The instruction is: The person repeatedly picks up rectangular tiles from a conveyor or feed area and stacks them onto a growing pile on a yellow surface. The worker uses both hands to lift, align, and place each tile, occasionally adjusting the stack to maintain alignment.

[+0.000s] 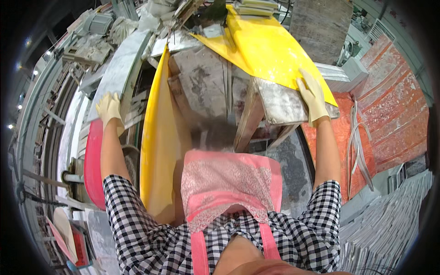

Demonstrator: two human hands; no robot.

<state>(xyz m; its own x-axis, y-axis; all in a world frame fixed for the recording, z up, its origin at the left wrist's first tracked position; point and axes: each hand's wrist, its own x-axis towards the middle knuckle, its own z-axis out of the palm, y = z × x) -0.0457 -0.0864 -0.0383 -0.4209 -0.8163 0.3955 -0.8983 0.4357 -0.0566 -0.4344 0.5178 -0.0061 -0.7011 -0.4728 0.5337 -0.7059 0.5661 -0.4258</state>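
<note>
My right hand (312, 96), in a pale cream glove, rests on the right edge of a bright yellow sheet (270, 46). Its fingers are stretched out and the hand is open. The sheet lies over a worn, whitish bench top (284, 103) and looks glossy. Off to the left, my left hand (109, 110) wears a matching glove and lies on the near end of a long grey board (123, 64). Its fingers are apart, with nothing visible in them. Just below that hand, a red curved panel (94, 160) hangs down beside my forearm.
Between my arms, a tall yellow panel (160, 137) stands near a wooden board (201, 78). On the right are an orange-red sheet (394, 101), white straps (357, 142) and a stack of thin grey slabs (389, 220). A motor (98, 23) sits at the far left.
</note>
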